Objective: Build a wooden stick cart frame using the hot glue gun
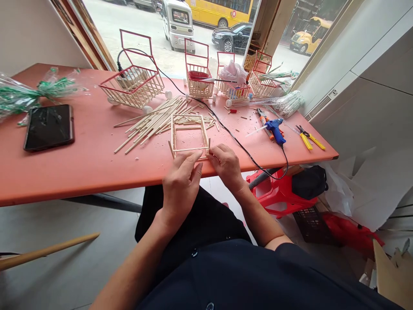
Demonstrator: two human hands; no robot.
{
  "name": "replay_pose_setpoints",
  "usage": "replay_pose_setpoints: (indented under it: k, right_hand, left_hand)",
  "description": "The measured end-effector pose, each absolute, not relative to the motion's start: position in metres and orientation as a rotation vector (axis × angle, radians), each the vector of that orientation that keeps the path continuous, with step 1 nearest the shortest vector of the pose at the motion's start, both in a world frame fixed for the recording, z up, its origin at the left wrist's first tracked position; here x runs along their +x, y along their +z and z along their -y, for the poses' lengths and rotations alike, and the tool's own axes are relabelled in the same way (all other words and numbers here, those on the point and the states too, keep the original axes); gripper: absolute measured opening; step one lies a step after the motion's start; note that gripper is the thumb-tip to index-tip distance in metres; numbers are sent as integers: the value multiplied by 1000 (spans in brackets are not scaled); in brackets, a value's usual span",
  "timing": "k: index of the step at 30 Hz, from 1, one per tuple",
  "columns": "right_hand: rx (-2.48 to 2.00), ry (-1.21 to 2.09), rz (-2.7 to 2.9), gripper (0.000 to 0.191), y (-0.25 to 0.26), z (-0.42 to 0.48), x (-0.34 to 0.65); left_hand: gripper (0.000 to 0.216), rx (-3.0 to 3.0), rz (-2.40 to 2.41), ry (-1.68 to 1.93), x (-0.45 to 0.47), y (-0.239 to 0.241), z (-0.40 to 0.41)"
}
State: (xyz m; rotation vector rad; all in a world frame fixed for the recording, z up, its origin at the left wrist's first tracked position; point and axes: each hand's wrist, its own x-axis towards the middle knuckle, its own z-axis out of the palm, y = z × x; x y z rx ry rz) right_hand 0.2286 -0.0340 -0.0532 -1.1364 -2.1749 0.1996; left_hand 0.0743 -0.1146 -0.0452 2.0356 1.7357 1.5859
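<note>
A small open frame of thin wooden sticks (189, 133) stands on the salmon-pink table (80, 159) near its front edge. My left hand (180, 183) pinches the frame's near bottom rail with curled fingers. My right hand (226, 163) grips the frame's near right corner, fingers closed. A loose pile of wooden sticks (151, 122) lies just behind and left of the frame.
A blue glue gun (275, 129) with a black cord lies right of the frame, beside yellow-handled pliers (309, 138). Several finished stick carts (134, 84) line the back edge. A black phone (48, 127) lies at left. Red plastic stools (280, 191) sit under the table.
</note>
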Motion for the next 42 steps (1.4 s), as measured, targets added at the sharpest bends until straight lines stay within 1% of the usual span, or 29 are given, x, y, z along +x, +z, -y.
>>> replay_pose_setpoints:
  k: [2, 4, 11, 15, 20, 32, 42]
  right_hand:
    - [-1139, 188, 2175, 22, -53, 34, 229]
    - [-1134, 179, 2175, 21, -53, 34, 229]
    - [-1125, 172, 2181, 22, -55, 33, 229]
    - [-1125, 161, 2187, 23, -56, 33, 229]
    - [-1140, 165, 2193, 23, -55, 33, 229]
    - [-1153, 179, 2202, 23, -53, 34, 229]
    - [-1151, 160, 2192, 22, -54, 33, 229]
  left_hand:
    - [24, 2185, -1780, 1717, 70, -39, 111]
    - [23, 2289, -1824, 1765, 66, -36, 103]
    - [22, 2356, -1824, 1501, 64, -41, 77]
    - [25, 2444, -1855, 1495, 66, -47, 72]
    - [29, 2414, -1829, 1580, 68, -51, 69]
    - [25, 2370, -1858, 1709, 72, -59, 66]
    - [24, 2398, -1861, 1721, 74, -58, 65]
